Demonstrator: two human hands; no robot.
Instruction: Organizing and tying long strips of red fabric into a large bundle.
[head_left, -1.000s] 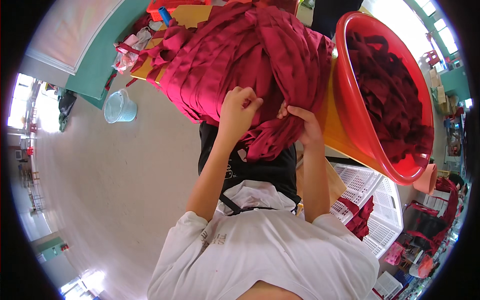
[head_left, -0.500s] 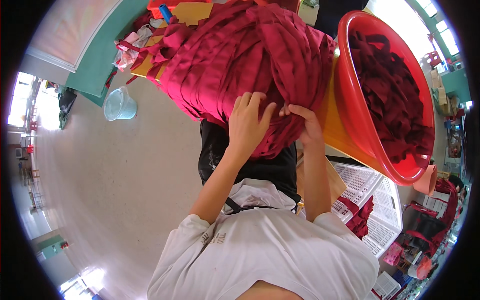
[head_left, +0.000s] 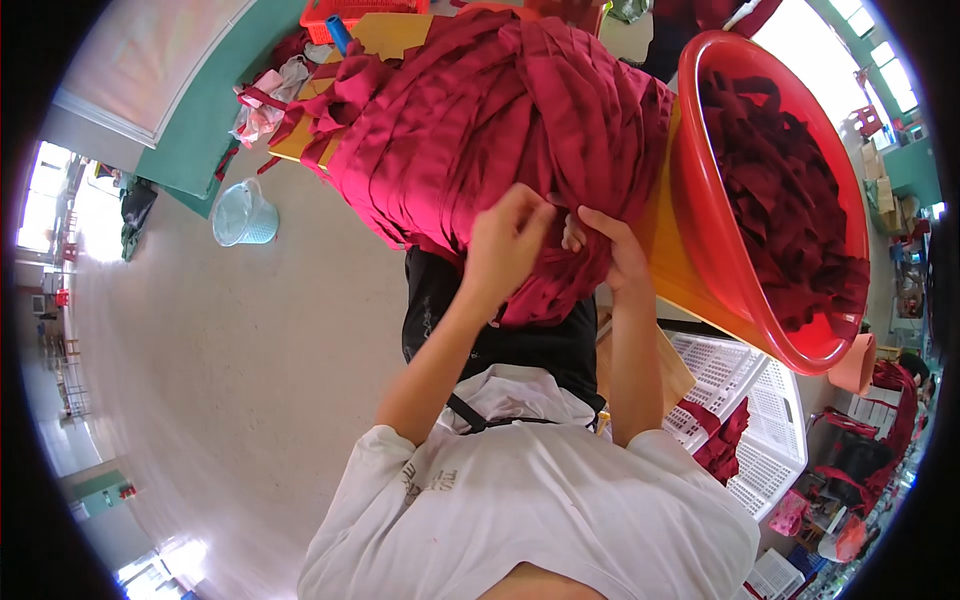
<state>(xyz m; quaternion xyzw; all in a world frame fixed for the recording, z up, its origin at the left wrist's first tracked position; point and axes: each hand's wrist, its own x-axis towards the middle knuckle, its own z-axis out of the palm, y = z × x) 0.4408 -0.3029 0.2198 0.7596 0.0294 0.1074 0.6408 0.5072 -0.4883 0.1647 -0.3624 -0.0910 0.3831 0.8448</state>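
A big heap of long crimson fabric strips [head_left: 440, 140] lies before me, hanging over the table edge toward my lap. My left hand [head_left: 508, 238] is closed at the heap's near side, its thumb and fingertips pinched together on the fabric. Just to its right, my right hand [head_left: 618, 248] has its index finger extended and its other fingers curled around a fold of the strips. A small gap separates the two hands. What lies between the fingertips is partly hidden.
To the right, a large red basin [head_left: 700, 170] full of darker red strips tilts on the yellow tabletop [head_left: 672, 255]. White plastic crates [head_left: 775, 420] stand below it. A light-blue bucket [head_left: 246, 213] is on the floor at left. A blue thread cone [head_left: 335, 34] stands at the back.
My left hand's fingers have gone from spread to pinched, with the hand a little nearer the right one. My right hand stays in nearly the same place.
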